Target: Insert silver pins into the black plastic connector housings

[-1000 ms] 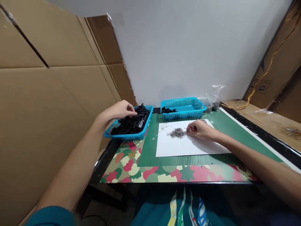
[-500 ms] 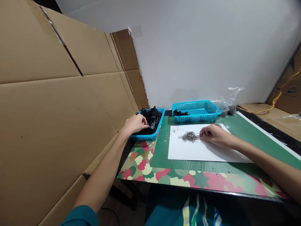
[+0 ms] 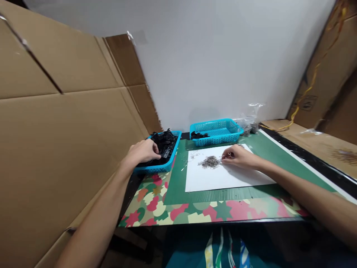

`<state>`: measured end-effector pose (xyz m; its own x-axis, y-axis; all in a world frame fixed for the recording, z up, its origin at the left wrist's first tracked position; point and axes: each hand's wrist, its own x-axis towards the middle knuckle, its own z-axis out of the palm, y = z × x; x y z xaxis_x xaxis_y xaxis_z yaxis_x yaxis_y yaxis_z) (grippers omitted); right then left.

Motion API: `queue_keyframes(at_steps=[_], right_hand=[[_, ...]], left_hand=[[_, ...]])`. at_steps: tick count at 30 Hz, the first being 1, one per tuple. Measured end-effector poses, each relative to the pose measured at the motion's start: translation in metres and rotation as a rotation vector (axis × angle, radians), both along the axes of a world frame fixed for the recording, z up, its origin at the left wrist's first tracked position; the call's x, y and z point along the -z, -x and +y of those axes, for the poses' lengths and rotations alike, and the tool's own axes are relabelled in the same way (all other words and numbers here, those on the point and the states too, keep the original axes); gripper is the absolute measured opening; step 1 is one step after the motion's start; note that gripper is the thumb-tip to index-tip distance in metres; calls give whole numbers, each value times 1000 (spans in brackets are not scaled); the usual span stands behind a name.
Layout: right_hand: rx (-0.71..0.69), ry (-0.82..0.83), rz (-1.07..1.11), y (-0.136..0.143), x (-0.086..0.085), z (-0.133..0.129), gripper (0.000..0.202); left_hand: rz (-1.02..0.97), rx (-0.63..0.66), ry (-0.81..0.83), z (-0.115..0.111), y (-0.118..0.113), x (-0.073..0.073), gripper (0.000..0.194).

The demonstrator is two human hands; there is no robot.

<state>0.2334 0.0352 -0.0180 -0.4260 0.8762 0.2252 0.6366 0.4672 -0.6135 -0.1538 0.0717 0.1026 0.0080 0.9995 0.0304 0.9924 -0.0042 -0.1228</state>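
My left hand (image 3: pixel 144 152) reaches over the left blue basket (image 3: pixel 173 154), which is heaped with thin black pieces (image 3: pixel 166 143). Its thumb and fingers are drawn together at the heap, and whatever they hold is hidden. My right hand (image 3: pixel 240 157) is above a white sheet of paper (image 3: pixel 205 182), just right of a pile of small, thin metal pieces (image 3: pixel 210 162). The fingers there are pinched, with a thin sliver showing at the tips, too small to name.
Another blue basket (image 3: pixel 216 140), with some black pieces in its left end, stands at the back beside clear plastic bags (image 3: pixel 249 126). A cardboard wall (image 3: pixel 83 130) closes off the left. Yellow cord (image 3: pixel 309 87) runs along the right.
The view has swung a little to the right, so everything sits further left. Both hands keep nearly the same places at the basket and the pile.
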Motion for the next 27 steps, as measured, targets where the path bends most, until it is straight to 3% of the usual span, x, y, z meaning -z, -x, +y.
queue_keyframes(at_steps=[9,15,22,27], right_hand=[[2,22,40,5,1,2,13],[26,3,14,7,0,0,18],[28,21,41,7,4,5,14],[25,26,15,9,5,4,15]], left_hand=[[-86,46,-198,-4,-3,-5,23],[-256,209,-158,4,3,-6,53],[-251,186,-199,5,9,-20,27],[-548,251,-347,-1,-5,-22,28]])
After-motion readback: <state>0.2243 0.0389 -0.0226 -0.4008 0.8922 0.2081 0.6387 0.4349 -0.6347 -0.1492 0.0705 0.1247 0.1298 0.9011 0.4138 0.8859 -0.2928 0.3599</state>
